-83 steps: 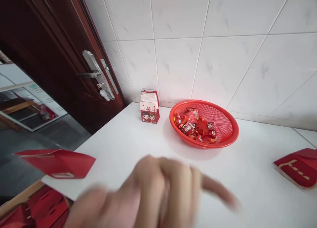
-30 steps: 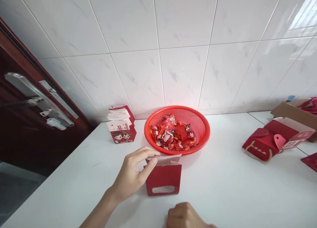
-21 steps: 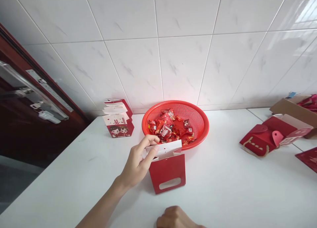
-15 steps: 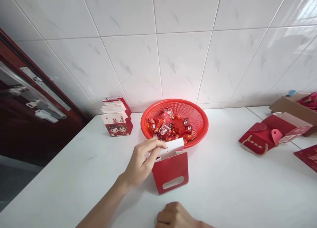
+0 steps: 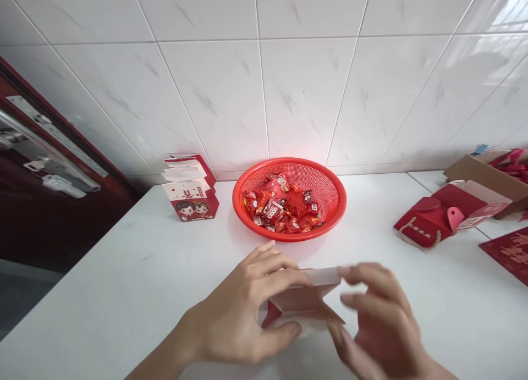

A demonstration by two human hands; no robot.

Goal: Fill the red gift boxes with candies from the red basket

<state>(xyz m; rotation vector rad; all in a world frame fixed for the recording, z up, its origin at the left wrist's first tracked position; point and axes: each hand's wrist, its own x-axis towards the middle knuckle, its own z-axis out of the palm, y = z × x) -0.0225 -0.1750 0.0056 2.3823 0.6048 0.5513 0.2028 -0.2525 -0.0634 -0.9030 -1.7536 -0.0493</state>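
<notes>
A small red paper gift box (image 5: 303, 303) with a pale inside stands upright below the basket, its top open towards me. My left hand (image 5: 247, 300) grips its left side, the fingers over the far flap and the thumb at the near wall. At the right side, my right hand (image 5: 379, 314) is curled around the corner, blurred, with fingertips at the far flap and thumb at the near edge. Both hands cover much of the box. Just beyond is a red plastic basket (image 5: 289, 237) with several wrapped candies (image 5: 274, 209) in it.
Several folded gift boxes (image 5: 193, 204) stand together at the back left. On the right lie a red box with a rope handle (image 5: 429, 220), a cardboard carton (image 5: 466, 174) and a dark red printed piece (image 5: 509, 253). A tiled wall (image 5: 305, 94) bounds the white table (image 5: 124, 275).
My right hand has risen from the table to the box's right side. The box has come nearer and its opening now faces me. My left hand has shifted along with it.
</notes>
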